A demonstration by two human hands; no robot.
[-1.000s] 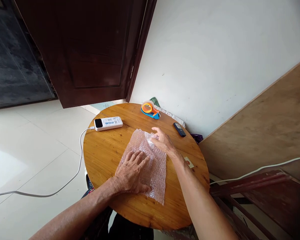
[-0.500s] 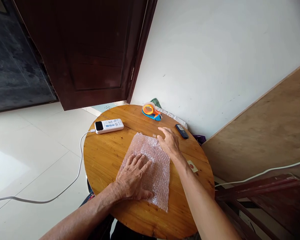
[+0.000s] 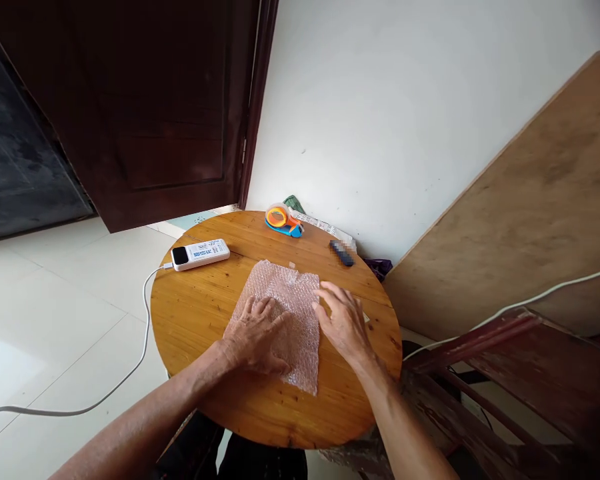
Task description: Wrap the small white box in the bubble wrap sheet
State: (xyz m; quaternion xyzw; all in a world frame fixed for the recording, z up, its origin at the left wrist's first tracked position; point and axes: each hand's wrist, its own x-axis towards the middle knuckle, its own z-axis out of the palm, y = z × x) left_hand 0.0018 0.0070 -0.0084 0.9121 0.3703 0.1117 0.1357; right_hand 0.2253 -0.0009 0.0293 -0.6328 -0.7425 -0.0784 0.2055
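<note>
A sheet of pink bubble wrap (image 3: 290, 300) lies flat in the middle of a round wooden table (image 3: 205, 313). My left hand (image 3: 255, 337) rests palm down on the sheet's near left part, fingers spread. At the sheet's right edge my right hand (image 3: 345, 323) lies flat with fingers stretched out, its fingertips touching the wrap. Neither hand holds anything.
A white power bank (image 3: 200, 253) with a white cable (image 3: 130, 367) lies at the table's left back. An orange and blue tape dispenser (image 3: 283, 221) and a dark small device (image 3: 341, 253) sit near the wall. A wooden board (image 3: 520, 220) leans at the right, beside a dark wooden frame (image 3: 505, 380).
My right hand has drawn back from the sheet's far edge to its right edge. The left hand stays pressed on the wrap. The view has shifted slightly to the right.
</note>
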